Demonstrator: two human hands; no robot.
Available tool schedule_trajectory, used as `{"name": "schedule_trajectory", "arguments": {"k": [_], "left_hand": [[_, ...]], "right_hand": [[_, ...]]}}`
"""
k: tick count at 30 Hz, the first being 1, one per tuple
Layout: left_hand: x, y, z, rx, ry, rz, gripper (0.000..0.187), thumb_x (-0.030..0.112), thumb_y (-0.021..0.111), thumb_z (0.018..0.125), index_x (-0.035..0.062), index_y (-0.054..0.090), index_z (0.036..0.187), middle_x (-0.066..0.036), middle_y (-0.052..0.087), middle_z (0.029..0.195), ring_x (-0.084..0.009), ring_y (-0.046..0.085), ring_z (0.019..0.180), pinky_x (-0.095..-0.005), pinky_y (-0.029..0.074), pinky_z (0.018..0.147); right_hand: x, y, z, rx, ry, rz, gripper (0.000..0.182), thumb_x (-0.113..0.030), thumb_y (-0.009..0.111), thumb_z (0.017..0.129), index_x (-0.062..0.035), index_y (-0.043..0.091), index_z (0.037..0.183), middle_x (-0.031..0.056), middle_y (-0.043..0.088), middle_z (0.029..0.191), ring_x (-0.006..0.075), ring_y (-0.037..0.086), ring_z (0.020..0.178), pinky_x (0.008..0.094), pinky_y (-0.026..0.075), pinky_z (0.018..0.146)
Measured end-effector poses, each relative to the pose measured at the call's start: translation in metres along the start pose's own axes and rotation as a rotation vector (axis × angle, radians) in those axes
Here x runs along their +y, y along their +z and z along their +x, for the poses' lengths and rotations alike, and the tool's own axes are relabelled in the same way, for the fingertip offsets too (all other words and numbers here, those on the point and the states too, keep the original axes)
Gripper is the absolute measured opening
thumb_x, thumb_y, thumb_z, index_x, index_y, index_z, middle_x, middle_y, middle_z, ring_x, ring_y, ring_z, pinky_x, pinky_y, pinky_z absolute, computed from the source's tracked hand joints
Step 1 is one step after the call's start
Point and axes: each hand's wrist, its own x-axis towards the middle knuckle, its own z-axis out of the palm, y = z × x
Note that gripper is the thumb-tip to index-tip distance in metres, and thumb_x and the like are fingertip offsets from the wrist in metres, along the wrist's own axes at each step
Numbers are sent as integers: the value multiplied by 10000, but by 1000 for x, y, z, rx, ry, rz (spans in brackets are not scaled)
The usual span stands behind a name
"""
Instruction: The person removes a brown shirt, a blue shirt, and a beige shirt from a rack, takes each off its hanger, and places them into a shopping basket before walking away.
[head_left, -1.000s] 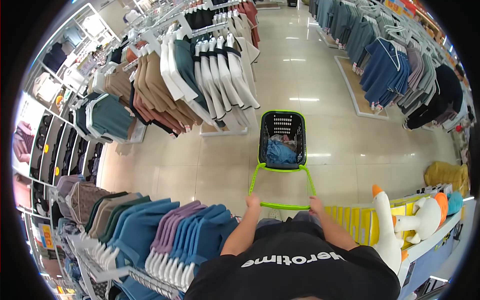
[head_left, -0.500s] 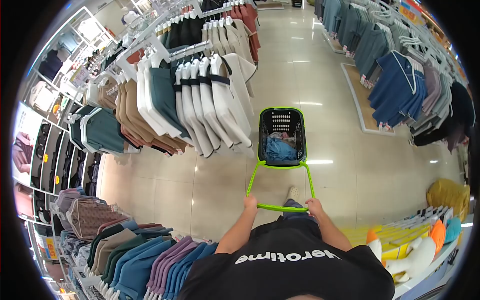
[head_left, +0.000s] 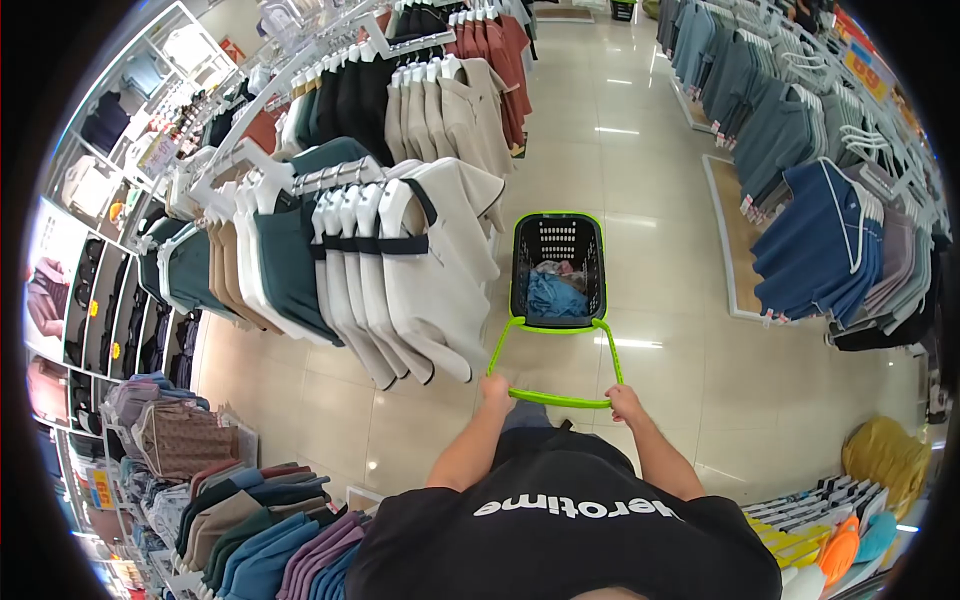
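Note:
A black basket (head_left: 558, 318) with a bright green rim stands on the floor ahead of me, and blue cloth (head_left: 556, 295) and some pinkish cloth lie in its bottom. From its near end a green handle (head_left: 560, 401) reaches back to me. My left hand (head_left: 497, 391) is closed round the handle's left corner. The right corner is gripped by my right hand (head_left: 624, 403), fingers wrapped round it.
White and beige garments (head_left: 425, 270) hang on a rack close left of the basket. Blue garments (head_left: 820, 245) hang at right above a low platform (head_left: 738, 290). More clothes (head_left: 265, 545) hang lower left; plush toys (head_left: 840, 550) sit lower right. Tiled floor (head_left: 660, 410) runs between.
The racks ahead have come nearer and slid down the view, and the clothes at lower left have dropped lower. Both hands still hold the handle, and the basket stays in front of me.

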Motion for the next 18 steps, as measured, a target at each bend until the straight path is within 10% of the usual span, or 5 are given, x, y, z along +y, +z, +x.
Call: {"name": "schedule_trajectory", "arguments": {"k": [12,16,18], "left_hand": [[154,144,51,107,4,164,311,199,485,961,-57,529,1133,-265,637,998,-357,669,765,-461,549,647],[137,197,166,253,130,219,288,174,477,963,-51,505,1141,-245,630,927,-340,661,662,-469,547,609],[186,212,153,-87,-86,-45,263,137,452,964,-34,471,1162,-215,605,860,-321,647,611,-479,536,563]], "right_hand": [[-134,-59,145,22,4,-25,311,-232,433,896,-38,649,1008,115,558,714,192,557,470,346,529,436],[-189,-72,195,36,23,-16,314,-242,429,902,-53,649,1023,109,556,730,189,563,488,343,533,443],[-212,-82,215,36,21,-9,332,-240,416,909,-60,647,1065,118,571,788,190,569,501,345,538,450]]}}
